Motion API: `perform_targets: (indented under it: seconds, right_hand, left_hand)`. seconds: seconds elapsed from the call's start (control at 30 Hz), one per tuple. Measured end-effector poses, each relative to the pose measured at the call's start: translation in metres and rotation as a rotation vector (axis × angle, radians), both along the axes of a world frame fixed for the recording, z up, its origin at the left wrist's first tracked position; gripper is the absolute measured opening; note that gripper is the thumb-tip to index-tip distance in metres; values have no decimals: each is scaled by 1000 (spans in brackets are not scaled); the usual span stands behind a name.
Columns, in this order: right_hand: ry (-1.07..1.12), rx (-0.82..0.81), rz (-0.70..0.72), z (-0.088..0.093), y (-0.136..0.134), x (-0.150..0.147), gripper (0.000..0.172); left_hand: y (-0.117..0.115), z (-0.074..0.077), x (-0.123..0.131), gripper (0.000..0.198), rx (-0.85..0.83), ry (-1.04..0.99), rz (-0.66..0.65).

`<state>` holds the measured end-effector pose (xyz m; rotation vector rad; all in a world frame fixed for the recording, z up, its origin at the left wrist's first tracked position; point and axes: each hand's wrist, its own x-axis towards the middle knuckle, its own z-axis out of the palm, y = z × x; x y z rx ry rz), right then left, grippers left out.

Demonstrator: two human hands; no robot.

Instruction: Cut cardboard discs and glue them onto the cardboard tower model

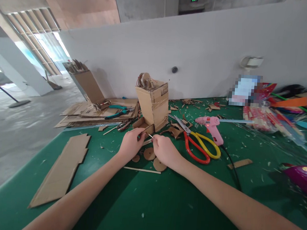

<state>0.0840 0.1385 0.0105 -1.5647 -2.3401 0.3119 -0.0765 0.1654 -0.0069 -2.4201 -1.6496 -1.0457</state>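
Slender pale stick shows in from the green tabletop's far edge, between the left hand, which pinches a flat brown cardboard piece, and the right hand, clamped on the stick's end; red-and-yellow-handled metal scissors lie farther right.

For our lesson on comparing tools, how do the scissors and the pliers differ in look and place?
The scissors have one red and one yellow handle; the pliers have teal and black ones. The scissors' handles form wide closed loops, while the pliers' are slim, separate arms. The scissors lie on the green tabletop; the pliers rest on stacked cardboard. Both are two-handled tools, and neither is held.
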Motion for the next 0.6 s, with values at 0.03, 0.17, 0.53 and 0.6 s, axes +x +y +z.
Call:
perform_targets:
  seconds: [0.03,0.17,0.53,0.6]
  right_hand:
    - [5,-2,1,0,1,0,32]
    - [-22,12,-7,2,-1,0,30]
    - [-61,41,38,2,-5,-5,25]
    - [-26,28,23,2,-3,-4,24]
  left_hand:
    - [0,0,0,18,3,1,1]
    - [0,0,0,19,9,10,5]
    - [0,-1,1,22,21,19,9]
    - [1,-2,0,22,27,18,8]
